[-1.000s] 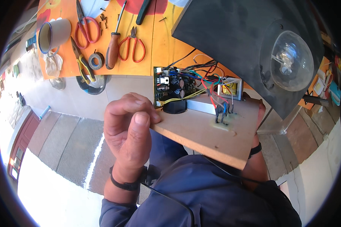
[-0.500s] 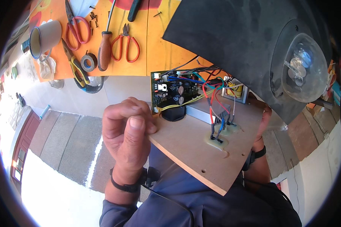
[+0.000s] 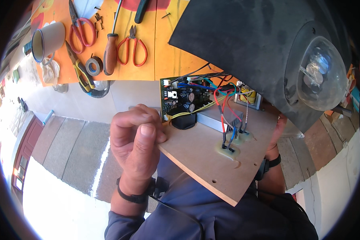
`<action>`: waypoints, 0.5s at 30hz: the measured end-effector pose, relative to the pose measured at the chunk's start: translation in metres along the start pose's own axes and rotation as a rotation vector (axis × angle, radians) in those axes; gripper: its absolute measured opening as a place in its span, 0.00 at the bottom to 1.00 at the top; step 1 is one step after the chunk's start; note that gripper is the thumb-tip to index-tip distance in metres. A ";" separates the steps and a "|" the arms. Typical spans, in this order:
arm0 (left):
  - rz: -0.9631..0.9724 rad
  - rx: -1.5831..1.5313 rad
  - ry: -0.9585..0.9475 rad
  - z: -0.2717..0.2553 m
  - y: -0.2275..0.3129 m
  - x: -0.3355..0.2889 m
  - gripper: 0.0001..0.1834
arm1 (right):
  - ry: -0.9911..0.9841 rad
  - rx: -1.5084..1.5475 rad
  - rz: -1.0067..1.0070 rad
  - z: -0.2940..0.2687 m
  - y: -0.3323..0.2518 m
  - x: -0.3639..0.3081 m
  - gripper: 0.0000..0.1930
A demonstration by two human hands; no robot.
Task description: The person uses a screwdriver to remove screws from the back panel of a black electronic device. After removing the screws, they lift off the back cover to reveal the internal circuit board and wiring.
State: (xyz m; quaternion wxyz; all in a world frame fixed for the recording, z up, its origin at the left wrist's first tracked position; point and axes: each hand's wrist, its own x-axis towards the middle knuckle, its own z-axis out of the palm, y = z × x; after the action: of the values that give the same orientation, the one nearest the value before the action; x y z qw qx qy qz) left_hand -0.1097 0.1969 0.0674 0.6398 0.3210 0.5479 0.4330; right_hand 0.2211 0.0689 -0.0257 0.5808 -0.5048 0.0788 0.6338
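A brown wooden board (image 3: 196, 150) is held tilted above my lap. On it are a green circuit board (image 3: 184, 96), a silver heatsink (image 3: 214, 120), a transformer with yellow winding (image 3: 247, 96) and coloured wires (image 3: 224, 108) running into glue blobs. My left hand (image 3: 138, 138), fingers curled, is closed at the board's left edge beside the circuit board. My right hand (image 3: 277, 134) grips the right edge, its fingers largely hidden behind the board. Beyond it a black panel (image 3: 236, 36) with a clear domed lamp (image 3: 322, 74) leans over the transformer, with dark wires passing beneath it.
On the orange-covered table (image 3: 148, 74) lie red-handled scissors (image 3: 83, 34), red-handled snips (image 3: 132, 50), a screwdriver (image 3: 111, 54), yellow-black pliers (image 3: 82, 72), a tape roll (image 3: 94, 66) and several screws (image 3: 99, 18). A white mug (image 3: 48, 42) stands at the far left.
My left hand and the board's left edge have shifted very slightly right. The black panel has edged slightly left. Both hands keep their places on the board.
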 end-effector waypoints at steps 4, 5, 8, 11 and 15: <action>0.004 0.019 -0.006 0.001 0.000 -0.002 0.08 | -0.050 0.006 0.003 -0.004 0.000 0.000 0.31; 0.010 0.029 -0.007 0.001 0.000 -0.002 0.08 | -0.018 -0.020 -0.008 -0.005 0.002 0.000 0.31; 0.038 0.086 -0.009 0.001 -0.001 -0.002 0.08 | -0.032 0.011 0.002 -0.008 0.001 0.000 0.31; 0.111 0.165 -0.042 0.000 -0.002 -0.001 0.08 | 0.012 -0.025 0.024 -0.009 0.002 0.002 0.31; 0.154 0.203 -0.067 -0.002 -0.001 0.000 0.09 | -0.076 0.022 0.081 -0.009 0.003 0.003 0.30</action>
State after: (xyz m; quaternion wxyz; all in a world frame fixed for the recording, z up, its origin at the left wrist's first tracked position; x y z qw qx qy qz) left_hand -0.1110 0.1961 0.0661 0.5868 0.4394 0.5409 0.4124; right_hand 0.2245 0.0640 -0.0339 0.5626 -0.4703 0.0838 0.6747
